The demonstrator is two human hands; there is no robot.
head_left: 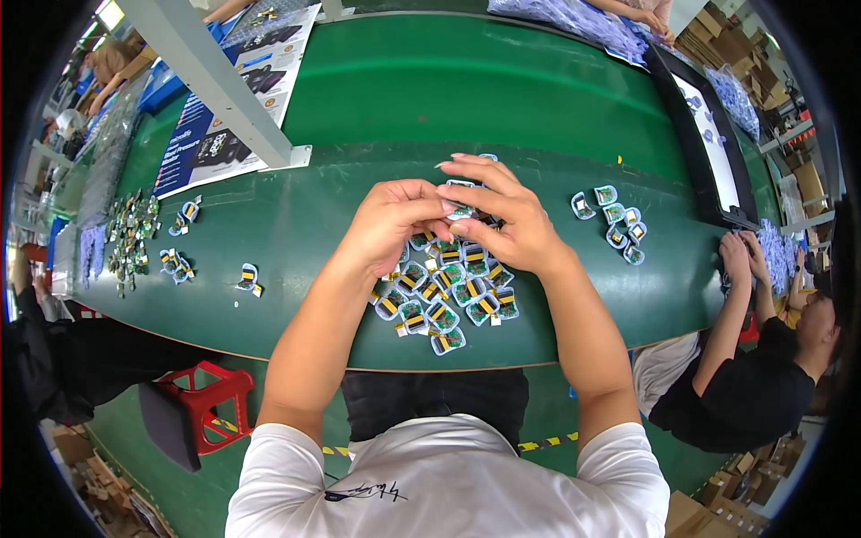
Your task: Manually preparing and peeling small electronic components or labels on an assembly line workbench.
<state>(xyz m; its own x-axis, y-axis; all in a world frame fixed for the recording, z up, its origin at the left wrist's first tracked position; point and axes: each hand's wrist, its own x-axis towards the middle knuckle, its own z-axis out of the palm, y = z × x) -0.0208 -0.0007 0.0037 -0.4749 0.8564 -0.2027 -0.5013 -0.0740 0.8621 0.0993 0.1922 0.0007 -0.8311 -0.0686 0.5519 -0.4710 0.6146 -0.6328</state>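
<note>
Above the middle of the green table, both my hands hold a small pale-blue plastic casing [460, 212] with a green circuit board in it. My left hand [387, 222] pinches it from the left, thumb against its edge. From the right, my right hand [513, 220] has thumb and fingers around it, partly covering it. Below my hands spreads a pile of similar casings [444, 287] with green boards, black parts and yellow tape. Several more casings [614, 213] form a small group to the right. A single casing [248, 278] lies to the left.
Loose small boards [133, 238] are heaped at far left, near a few casings [183, 217]. A grey metal post [215, 81] rises beside a printed poster [238, 117]. A green belt [466, 90] runs behind. A black-framed tray [708, 134] and a seated person [762, 368] are right.
</note>
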